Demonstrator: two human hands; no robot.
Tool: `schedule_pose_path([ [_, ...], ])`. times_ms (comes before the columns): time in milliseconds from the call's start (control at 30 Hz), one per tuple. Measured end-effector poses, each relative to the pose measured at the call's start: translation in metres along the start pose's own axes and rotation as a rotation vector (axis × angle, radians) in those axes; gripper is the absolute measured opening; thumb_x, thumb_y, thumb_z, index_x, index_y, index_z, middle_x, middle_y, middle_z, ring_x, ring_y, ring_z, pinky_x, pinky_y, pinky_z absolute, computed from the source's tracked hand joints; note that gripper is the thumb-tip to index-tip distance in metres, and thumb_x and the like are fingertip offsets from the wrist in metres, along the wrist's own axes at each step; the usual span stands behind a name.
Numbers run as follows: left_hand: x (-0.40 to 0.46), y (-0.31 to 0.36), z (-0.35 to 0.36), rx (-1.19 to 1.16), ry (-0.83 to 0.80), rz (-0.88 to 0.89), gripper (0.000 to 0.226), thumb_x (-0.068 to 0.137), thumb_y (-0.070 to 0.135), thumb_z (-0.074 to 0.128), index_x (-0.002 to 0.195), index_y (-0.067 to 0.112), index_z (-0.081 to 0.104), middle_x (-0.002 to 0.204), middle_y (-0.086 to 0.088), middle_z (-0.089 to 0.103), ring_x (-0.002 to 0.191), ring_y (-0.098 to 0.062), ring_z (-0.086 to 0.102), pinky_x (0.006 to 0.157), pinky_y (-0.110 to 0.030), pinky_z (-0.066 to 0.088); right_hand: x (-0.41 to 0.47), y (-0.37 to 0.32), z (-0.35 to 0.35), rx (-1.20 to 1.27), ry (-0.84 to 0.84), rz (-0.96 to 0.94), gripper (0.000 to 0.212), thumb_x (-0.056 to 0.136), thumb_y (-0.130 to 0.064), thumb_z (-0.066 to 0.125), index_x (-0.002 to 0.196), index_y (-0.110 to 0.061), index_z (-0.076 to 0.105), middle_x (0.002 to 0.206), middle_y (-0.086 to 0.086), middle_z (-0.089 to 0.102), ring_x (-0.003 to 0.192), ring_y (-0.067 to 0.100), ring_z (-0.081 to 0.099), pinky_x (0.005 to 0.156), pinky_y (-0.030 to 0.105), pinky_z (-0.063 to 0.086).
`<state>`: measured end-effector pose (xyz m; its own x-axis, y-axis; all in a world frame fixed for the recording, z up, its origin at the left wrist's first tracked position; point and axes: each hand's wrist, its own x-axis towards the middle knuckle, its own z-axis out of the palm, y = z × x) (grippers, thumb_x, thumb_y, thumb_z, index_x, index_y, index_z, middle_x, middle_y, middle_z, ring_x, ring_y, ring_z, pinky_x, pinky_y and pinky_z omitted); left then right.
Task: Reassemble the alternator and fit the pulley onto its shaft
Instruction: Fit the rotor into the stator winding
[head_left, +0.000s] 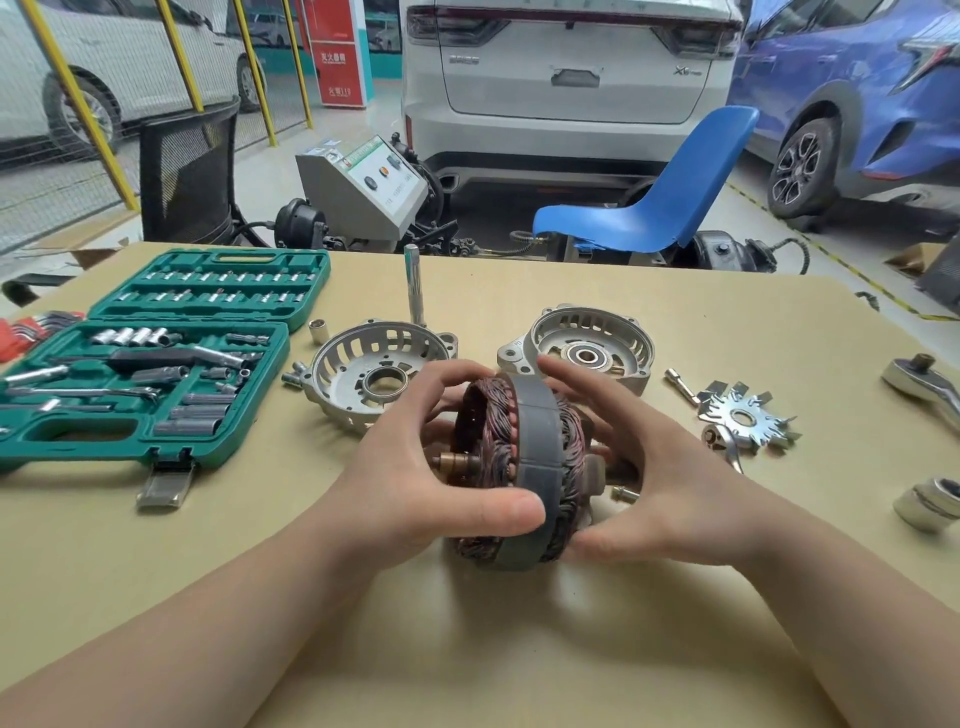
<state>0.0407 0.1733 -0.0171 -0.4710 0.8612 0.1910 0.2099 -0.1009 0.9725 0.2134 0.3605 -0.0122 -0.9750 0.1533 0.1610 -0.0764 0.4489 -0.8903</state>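
Bare hands (415, 483), ribbed grey stator (524, 467), copper windings (493, 447)

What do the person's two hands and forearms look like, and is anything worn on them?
Both the left hand and the right hand are bare: no gloves, rings or watch are visible. Both forearms are uncovered up to the picture's lower edge, so no sleeves show. The fingers have short, plain nails without polish. No markings or bandages are visible.

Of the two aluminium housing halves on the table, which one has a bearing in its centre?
The right housing half, behind the right hand. A bearing sits in its centre; the left housing half has only an empty bore.
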Motion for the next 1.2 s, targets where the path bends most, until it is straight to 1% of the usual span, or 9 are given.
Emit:
schedule_pose_path([
  [167, 0.003, 0.002, -0.010, 0.127, -0.060, 0.029, 0.096, 0.046, 0.052, 0.100, 0.132, 0.052, 0.058, 0.128, 0.017, 0.070, 0.112, -0.011, 0.074, 0.080, -0.016, 0.058, 0.003, 0.006, 0.003, -0.012, -0.032, 0.020, 0.122, 0.067, -0.005, 0.097, 0.156, -0.054, 0.030, 0.154, -0.019, 0.052, 0.131, 0.012, 0.063, 0.105, 0.024, 0.052],
  [400, 0.006, 0.010, -0.036, 0.306, -0.219, 0.032, 0.087, 0.057, 0.065, 0.089, 0.137, 0.060, 0.054, 0.135, 0.028, 0.065, 0.128, 0.001, 0.063, 0.100, -0.014, 0.053, 0.002, 0.007, 0.005, -0.049, -0.023, 0.007, 0.121, 0.067, -0.008, 0.096, 0.159, -0.049, 0.027, 0.149, -0.011, 0.057, 0.133, 0.016, 0.062, 0.104, 0.040, 0.057],
  [467, 0.002, 0.011, -0.042, 0.397, -0.116, 0.088, 0.072, 0.067, 0.070, 0.081, 0.134, 0.056, 0.059, 0.125, 0.025, 0.067, 0.122, -0.003, 0.066, 0.096, -0.016, 0.055, 0.002, 0.007, 0.005, -0.075, -0.024, -0.005, 0.122, 0.068, -0.009, 0.096, 0.159, -0.049, 0.025, 0.151, -0.012, 0.055, 0.133, 0.016, 0.062, 0.105, 0.038, 0.056],
  [567, 0.001, 0.006, -0.046, 0.610, -0.016, 0.348, 0.035, 0.090, 0.056, 0.070, 0.110, 0.026, 0.069, 0.097, 0.013, 0.065, 0.095, -0.018, 0.065, 0.082, -0.026, 0.051, 0.001, 0.006, 0.003, -0.092, -0.037, -0.001, 0.122, 0.069, -0.010, 0.096, 0.158, -0.052, 0.024, 0.150, -0.015, 0.055, 0.127, 0.015, 0.066, 0.105, 0.032, 0.055],
  [733, 0.001, -0.006, -0.035, 0.823, -0.130, 0.434, 0.019, 0.100, 0.048, 0.056, 0.092, 0.032, 0.062, 0.080, 0.028, 0.054, 0.076, 0.003, 0.054, 0.067, -0.017, 0.040, -0.001, 0.003, 0.004, -0.112, -0.071, 0.024, 0.124, 0.072, -0.011, 0.094, 0.156, -0.060, 0.019, 0.144, -0.024, 0.057, 0.127, 0.005, 0.063, 0.096, 0.018, 0.054],
  [867, 0.001, -0.009, -0.032, 0.796, -0.156, 0.357, 0.036, 0.103, 0.051, 0.048, 0.088, 0.022, 0.063, 0.075, 0.023, 0.054, 0.071, 0.001, 0.052, 0.064, -0.036, 0.047, -0.004, -0.006, 0.001, -0.102, -0.106, 0.030, 0.131, 0.069, -0.024, 0.099, 0.159, -0.059, 0.011, 0.154, -0.033, 0.042, 0.142, -0.005, 0.046, 0.106, 0.010, 0.043],
  [1033, 0.000, -0.004, -0.027, 0.873, -0.199, 0.298, 0.057, 0.104, 0.058, 0.034, 0.096, 0.012, 0.065, 0.085, 0.007, 0.063, 0.079, -0.019, 0.058, 0.072, -0.047, 0.050, 0.002, -0.017, 0.018, -0.247, 0.020, -0.123, 0.136, 0.055, -0.054, 0.100, 0.163, -0.047, 0.018, 0.165, -0.023, 0.029, 0.153, 0.002, 0.032, 0.123, 0.029, 0.034],
  [1100, 0.000, -0.003, -0.025, 0.889, -0.164, 0.339, 0.057, 0.104, 0.056, 0.033, 0.092, 0.011, 0.064, 0.082, 0.005, 0.062, 0.076, -0.022, 0.057, 0.069, -0.048, 0.049, 0.005, -0.018, 0.023, -0.338, 0.065, -0.145, 0.134, 0.052, -0.062, 0.098, 0.161, -0.046, 0.022, 0.163, -0.023, 0.031, 0.153, 0.006, 0.033, 0.124, 0.038, 0.035],
  [1200, -0.001, -0.004, -0.020, 0.870, -0.066, 0.436, 0.046, 0.105, 0.048, 0.040, 0.082, 0.013, 0.059, 0.073, 0.013, 0.050, 0.068, -0.013, 0.045, 0.061, -0.039, 0.042, 0.007, -0.017, 0.023, -0.357, 0.130, -0.175, 0.126, 0.054, -0.062, 0.097, 0.159, -0.039, 0.031, 0.156, -0.016, 0.042, 0.147, 0.010, 0.043, 0.119, 0.036, 0.041],
])
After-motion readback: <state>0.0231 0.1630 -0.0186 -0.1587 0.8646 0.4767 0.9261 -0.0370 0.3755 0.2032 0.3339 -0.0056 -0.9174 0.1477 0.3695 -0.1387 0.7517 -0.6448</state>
